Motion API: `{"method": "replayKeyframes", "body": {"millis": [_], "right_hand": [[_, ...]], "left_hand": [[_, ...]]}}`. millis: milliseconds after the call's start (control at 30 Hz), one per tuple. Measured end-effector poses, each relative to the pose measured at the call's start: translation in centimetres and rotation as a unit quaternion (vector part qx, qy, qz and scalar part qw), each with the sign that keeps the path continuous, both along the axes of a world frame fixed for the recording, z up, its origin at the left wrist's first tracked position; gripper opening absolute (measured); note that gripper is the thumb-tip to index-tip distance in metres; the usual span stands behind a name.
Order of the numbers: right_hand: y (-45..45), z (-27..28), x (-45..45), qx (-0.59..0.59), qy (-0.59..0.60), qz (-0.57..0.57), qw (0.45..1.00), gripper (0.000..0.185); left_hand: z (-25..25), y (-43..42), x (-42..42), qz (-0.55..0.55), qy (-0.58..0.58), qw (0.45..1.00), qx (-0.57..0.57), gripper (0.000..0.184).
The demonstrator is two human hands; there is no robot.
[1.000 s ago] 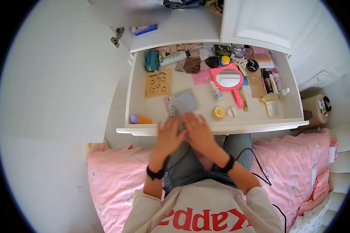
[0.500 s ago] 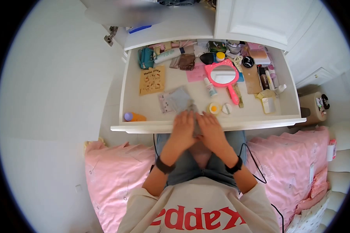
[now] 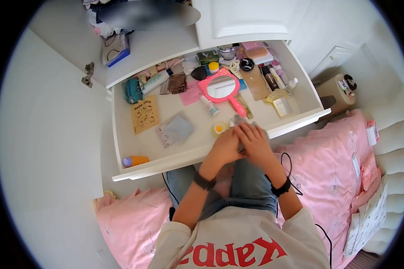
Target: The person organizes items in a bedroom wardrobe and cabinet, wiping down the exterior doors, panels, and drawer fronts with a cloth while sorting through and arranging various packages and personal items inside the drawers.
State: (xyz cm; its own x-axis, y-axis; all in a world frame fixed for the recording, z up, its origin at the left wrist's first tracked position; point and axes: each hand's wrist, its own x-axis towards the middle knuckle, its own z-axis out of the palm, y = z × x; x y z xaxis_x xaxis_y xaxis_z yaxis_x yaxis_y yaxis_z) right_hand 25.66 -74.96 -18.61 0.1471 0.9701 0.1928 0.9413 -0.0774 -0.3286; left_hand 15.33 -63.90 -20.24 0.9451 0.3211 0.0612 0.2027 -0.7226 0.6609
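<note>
My left hand (image 3: 228, 147) and my right hand (image 3: 256, 144) meet over the front edge of the open drawer, fingers overlapping. Pressed between them is a greyish, crumpled, thin piece (image 3: 243, 119); its kind is unclear and my fingers cover most of it. Just left of the hands lies a small round case (image 3: 219, 129) with an egg-like yellow centre. Beyond them are a pink hand mirror (image 3: 220, 86) and a small white bottle (image 3: 210, 105). Flat clear and bluish pouches (image 3: 177, 128) lie further left.
The white drawer (image 3: 184, 160) also holds an orange tube (image 3: 136, 161), a Hello Kitty card (image 3: 145, 115), a teal pouch (image 3: 132, 90) and several cosmetics along its back and right. An open cabinet door (image 3: 54, 130) stands at left. Pink bedding (image 3: 321, 157) lies on both sides of my legs.
The view has turned, so the drawer now looks tilted. My hands, still together on the grey piece, have shifted right along the drawer front, beside the egg-like case.
</note>
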Motion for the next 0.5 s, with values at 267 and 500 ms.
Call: {"method": "replayKeyframes", "body": {"millis": [267, 500], "right_hand": [[4.6, -0.9, -6.7, 0.052, 0.038, 0.096, 0.993, 0.073], [7.8, -0.9, -10.9, 0.017, 0.056, 0.125, 0.990, 0.073]], "left_hand": [[1.7, 2.2, -8.5, 0.076, 0.104, 0.990, 0.063, 0.075], [4.2, 11.4, -15.9, 0.019, 0.192, 0.954, -0.229, 0.060]]}}
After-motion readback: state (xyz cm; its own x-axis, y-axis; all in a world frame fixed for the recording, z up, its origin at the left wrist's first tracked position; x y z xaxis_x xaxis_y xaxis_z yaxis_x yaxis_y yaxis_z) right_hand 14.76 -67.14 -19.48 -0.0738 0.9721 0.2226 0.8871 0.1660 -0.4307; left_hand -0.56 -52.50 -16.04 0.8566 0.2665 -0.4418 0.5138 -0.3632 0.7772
